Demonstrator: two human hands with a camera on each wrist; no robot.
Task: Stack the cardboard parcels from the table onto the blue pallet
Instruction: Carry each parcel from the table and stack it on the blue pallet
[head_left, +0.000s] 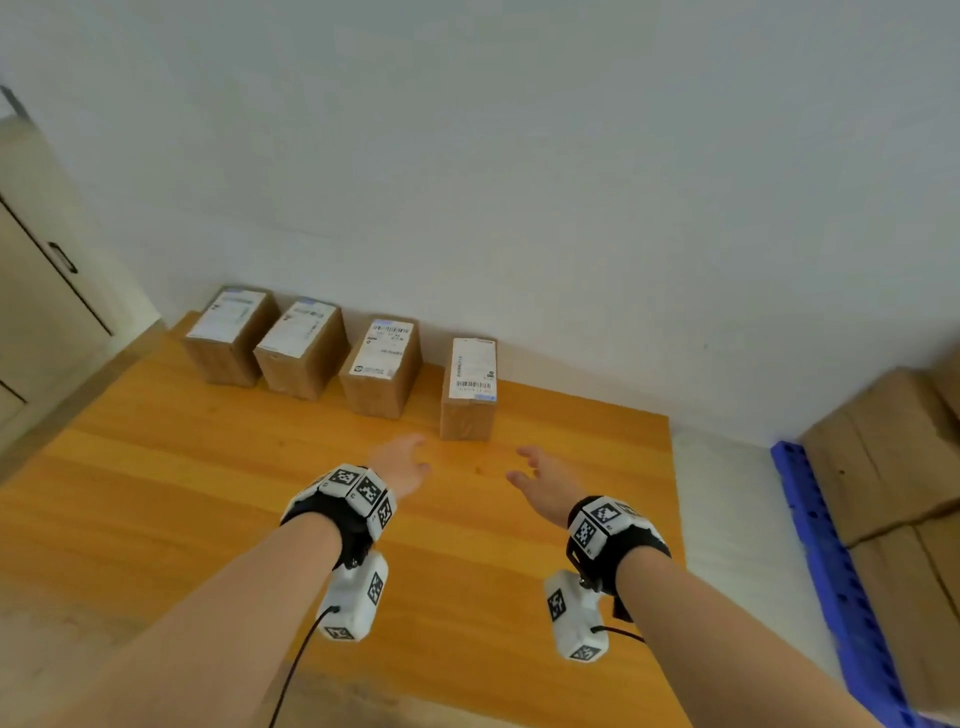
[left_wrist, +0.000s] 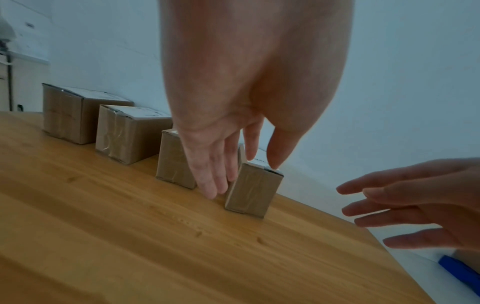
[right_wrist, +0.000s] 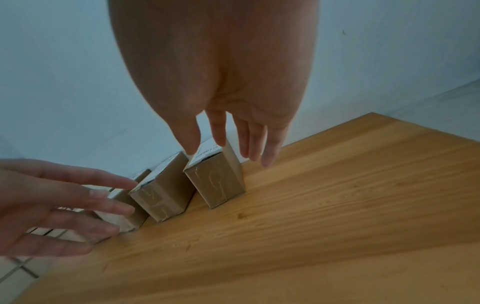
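Observation:
Several taped cardboard parcels with white labels stand in a row along the far edge of the wooden table (head_left: 208, 493), against the wall. The rightmost parcel (head_left: 468, 388) (left_wrist: 253, 189) (right_wrist: 217, 179) is the nearest. My left hand (head_left: 402, 465) (left_wrist: 228, 164) hovers just short of it on its left, fingers straight and apart, holding nothing. On the other side my right hand (head_left: 540, 475) (right_wrist: 233, 142) does the same. Neither hand touches the parcel. The blue pallet (head_left: 831, 561) lies on the floor to the right, with larger cardboard boxes (head_left: 893, 467) stacked on it.
Three more parcels (head_left: 382, 366) (head_left: 304, 348) (head_left: 228, 335) stand left of the nearest one. A white wall runs behind the table. A beige cabinet (head_left: 41, 291) stands at the far left. Pale floor separates the table's right edge from the pallet.

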